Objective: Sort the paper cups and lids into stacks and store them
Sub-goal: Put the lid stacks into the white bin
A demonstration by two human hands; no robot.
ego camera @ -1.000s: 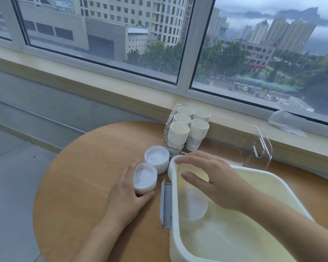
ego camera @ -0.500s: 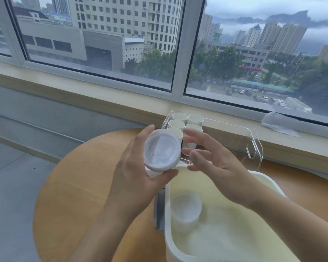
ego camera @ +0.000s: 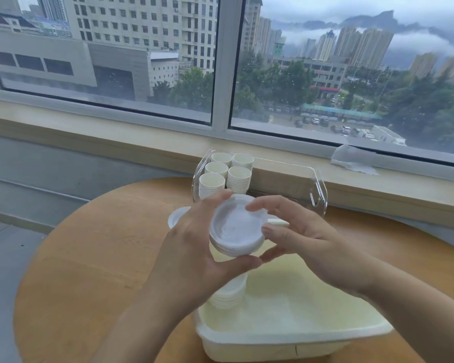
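Head view shows both hands raised over the round wooden surface [ego camera: 95, 258], sharing a small stack of lids [ego camera: 235, 227]. The left hand [ego camera: 194, 255] grips the stack from its left side, thumb underneath and fingers curled over the far rim; the right hand [ego camera: 296, 239] pinches it from the right, fingertips on the top rim and thumb at the lower edge. The stack hangs in the air above the near-left corner of the cream tub [ego camera: 286, 334], tilted toward the camera. The step in hand looks like squaring up this lid stack before storing it. A second lid stack [ego camera: 230, 292] already stands inside the tub just below, so the next move probably calls for lowering the held stack beside or onto it, keeping it level so the loose lids do not slide apart. Another lid pile [ego camera: 177, 216] sits on the surface behind the left hand. Cup stacks [ego camera: 227, 175] fill the left end of a clear bin [ego camera: 320, 191] against the window ledge; its right part looks free. The tub's rim lies close under the hands and the tub overhangs the surface's near edge, so the descent should be straight down, well inside the walls.
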